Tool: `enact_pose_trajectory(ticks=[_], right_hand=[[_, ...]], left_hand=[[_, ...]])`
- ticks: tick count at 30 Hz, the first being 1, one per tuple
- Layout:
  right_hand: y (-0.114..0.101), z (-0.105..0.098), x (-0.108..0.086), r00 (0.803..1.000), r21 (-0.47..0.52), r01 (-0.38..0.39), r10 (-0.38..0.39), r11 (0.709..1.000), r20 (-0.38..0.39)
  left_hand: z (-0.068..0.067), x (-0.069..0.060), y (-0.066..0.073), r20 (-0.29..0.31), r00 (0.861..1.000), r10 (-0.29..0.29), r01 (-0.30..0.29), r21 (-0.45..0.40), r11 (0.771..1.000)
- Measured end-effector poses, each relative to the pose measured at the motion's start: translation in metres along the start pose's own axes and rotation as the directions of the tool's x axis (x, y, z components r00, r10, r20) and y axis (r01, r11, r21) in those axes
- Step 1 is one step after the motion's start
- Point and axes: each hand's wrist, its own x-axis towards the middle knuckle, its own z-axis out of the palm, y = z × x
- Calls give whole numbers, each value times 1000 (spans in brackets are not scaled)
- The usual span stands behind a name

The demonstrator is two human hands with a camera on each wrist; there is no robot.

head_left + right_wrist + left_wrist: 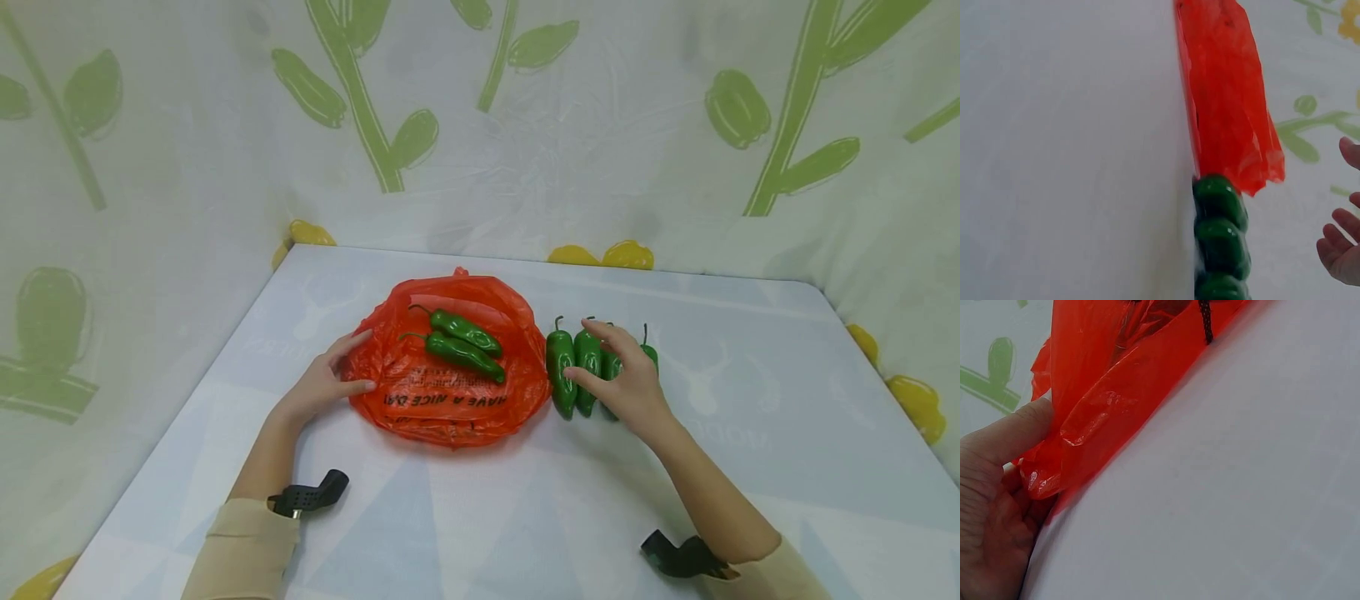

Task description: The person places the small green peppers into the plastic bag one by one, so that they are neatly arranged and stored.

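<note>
A red plastic bag [450,417] lies on the table, its rim bunched round; two green peppers [465,354] rest on it. My left hand [318,387] is at the bag's left edge, thumb and fingers apart; in the left wrist view the hand [1007,462] touches the bag's folds [1116,400]. Right of the bag several green peppers [560,367] stand side by side in a row. Over them hovers my right hand [630,387], thumb and fingers spread, partly hiding some. In the right wrist view that hand [1341,231] is apart from the peppers [1222,247].
A white table [480,533] with pale blue patterns spreads beneath everything. Behind and beside it hangs a pale cloth [637,108] with green leaf and stem prints and yellow shapes. Black devices [307,497] are strapped on both wrists.
</note>
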Motion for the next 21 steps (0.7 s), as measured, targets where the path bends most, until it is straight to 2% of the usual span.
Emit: enact_pose_trajectory(ticks=[7, 15, 21], right_hand=[[12, -15, -10, 998, -22, -70, 70, 997, -8], [34, -30, -18, 996, -68, -75, 71, 995, -61], [49, -36, -14, 996, -70, -80, 77, 994, -41]], left_hand=[[2, 0, 0, 4, 1000, 1, -1, -2, 1000], [2, 1, -2, 4, 1000, -1, 1, 2, 1000], [0, 2, -4, 0, 1000, 5, -5, 22, 1000]])
